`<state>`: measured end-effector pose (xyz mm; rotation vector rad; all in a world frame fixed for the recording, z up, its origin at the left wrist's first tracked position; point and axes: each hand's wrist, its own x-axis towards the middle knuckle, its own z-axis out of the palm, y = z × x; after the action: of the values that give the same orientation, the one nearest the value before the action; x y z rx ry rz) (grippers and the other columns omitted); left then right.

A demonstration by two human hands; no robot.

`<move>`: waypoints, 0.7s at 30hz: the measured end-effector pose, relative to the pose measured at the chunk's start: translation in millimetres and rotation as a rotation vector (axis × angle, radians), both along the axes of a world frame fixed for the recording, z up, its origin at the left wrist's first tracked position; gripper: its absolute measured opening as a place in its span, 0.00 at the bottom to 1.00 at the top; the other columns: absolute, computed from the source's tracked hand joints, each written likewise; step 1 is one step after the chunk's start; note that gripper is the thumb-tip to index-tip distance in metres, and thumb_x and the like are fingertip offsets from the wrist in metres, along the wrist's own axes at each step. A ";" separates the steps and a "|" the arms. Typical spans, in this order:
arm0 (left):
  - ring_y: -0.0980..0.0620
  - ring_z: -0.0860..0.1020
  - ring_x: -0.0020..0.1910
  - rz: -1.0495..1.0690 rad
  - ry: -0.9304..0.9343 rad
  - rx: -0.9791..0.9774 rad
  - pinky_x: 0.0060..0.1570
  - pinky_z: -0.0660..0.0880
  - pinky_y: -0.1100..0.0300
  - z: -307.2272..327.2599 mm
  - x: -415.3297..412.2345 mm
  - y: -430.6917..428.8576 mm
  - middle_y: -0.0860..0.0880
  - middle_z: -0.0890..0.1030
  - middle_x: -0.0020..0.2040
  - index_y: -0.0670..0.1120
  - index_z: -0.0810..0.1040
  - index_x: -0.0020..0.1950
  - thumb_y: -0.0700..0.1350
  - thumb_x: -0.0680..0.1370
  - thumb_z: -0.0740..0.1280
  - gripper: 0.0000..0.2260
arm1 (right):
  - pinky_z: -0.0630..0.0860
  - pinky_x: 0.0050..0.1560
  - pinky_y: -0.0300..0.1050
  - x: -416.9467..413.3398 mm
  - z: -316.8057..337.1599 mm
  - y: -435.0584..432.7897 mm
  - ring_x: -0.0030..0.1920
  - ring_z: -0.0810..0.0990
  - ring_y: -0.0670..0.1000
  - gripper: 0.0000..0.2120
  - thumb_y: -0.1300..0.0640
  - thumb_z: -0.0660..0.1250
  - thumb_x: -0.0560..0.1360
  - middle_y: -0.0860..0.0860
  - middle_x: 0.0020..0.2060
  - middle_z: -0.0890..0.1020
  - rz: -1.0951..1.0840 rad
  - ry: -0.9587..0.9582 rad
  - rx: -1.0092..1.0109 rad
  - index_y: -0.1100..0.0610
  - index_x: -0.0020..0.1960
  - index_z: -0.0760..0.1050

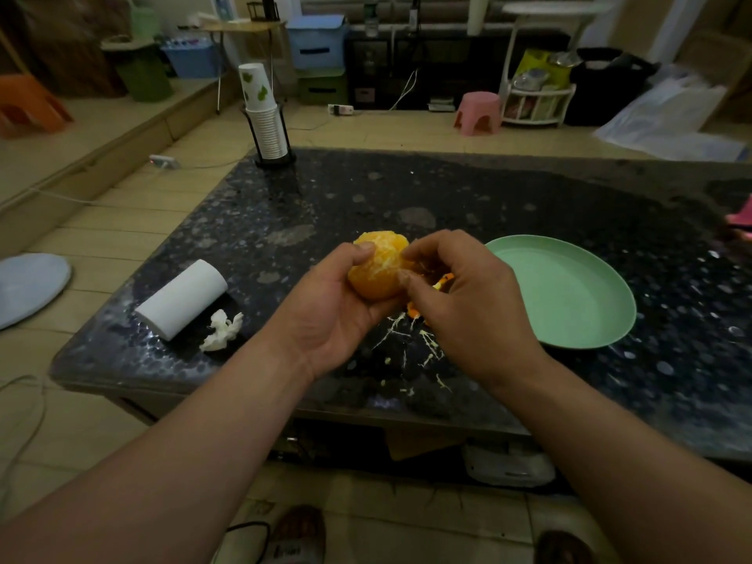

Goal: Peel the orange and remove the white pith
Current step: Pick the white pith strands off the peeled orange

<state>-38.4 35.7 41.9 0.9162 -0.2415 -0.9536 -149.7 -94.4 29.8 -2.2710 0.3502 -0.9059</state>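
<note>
1. At the centre we see a round peeled orange (378,266), its bright flesh streaked with pale pith. It is held in the air over the near middle of a black, speckled, glossy tabletop (309,205).
2. The left hand (325,315) grips the peeled orange from the left and below. Its palm cradles the fruit and one fingertip curls over the upper left.
3. The right hand (460,303) meets the fruit from the right. Its thumb and bent fingers are drawn together in a tight pinch against the surface. We cannot tell what, if anything, lies between the fingertips.
4. Under the hands, thin whitish pith strands (407,335) lie scattered on the tabletop. Small orange peel scraps (441,283) show just behind the right hand.
5. Just right of the hands sits a round, shallow, mint-green plate (569,291), with nothing on it.
6. To the left lies a white paper roll (183,305) on its side. A crumpled white tissue (223,330) sits just beside its near end.
7. At the far left corner of the tabletop stands a stack of white paper cups (266,124) in a black wire holder.
8. On the tiled floor beyond the tabletop we see a small pink plastic stool (478,113).
</note>
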 end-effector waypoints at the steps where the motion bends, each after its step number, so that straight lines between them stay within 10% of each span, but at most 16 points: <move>1: 0.42 0.83 0.58 0.012 -0.005 0.002 0.58 0.84 0.51 0.1 -0.8 -0.8 0.36 0.82 0.63 0.36 0.76 0.72 0.43 0.86 0.60 0.17 | 0.80 0.47 0.41 0.4 -1.4 0.3 0.48 0.80 0.43 0.09 0.57 0.77 0.77 0.43 0.48 0.82 -0.006 -0.010 -0.016 0.50 0.56 0.82; 11: 0.42 0.83 0.60 0.086 0.020 -0.007 0.56 0.85 0.51 -0.9 -5.4 -6.7 0.36 0.83 0.64 0.34 0.74 0.73 0.44 0.86 0.61 0.19 | 0.80 0.43 0.49 3.6 -7.2 1.9 0.44 0.80 0.45 0.03 0.57 0.75 0.79 0.45 0.45 0.82 -0.029 -0.091 -0.084 0.52 0.52 0.82; 21: 0.42 0.84 0.60 0.057 0.020 -0.043 0.60 0.84 0.51 0.3 -6.5 -5.2 0.36 0.84 0.63 0.36 0.76 0.70 0.44 0.86 0.61 0.17 | 0.74 0.47 0.30 1.5 -4.6 1.1 0.48 0.78 0.39 0.12 0.57 0.75 0.79 0.42 0.50 0.81 -0.027 -0.085 -0.021 0.50 0.62 0.81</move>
<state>-45.0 30.5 42.1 0.8692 -0.2176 -0.9010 -148.2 -93.3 25.2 -2.2435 0.3359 -1.0211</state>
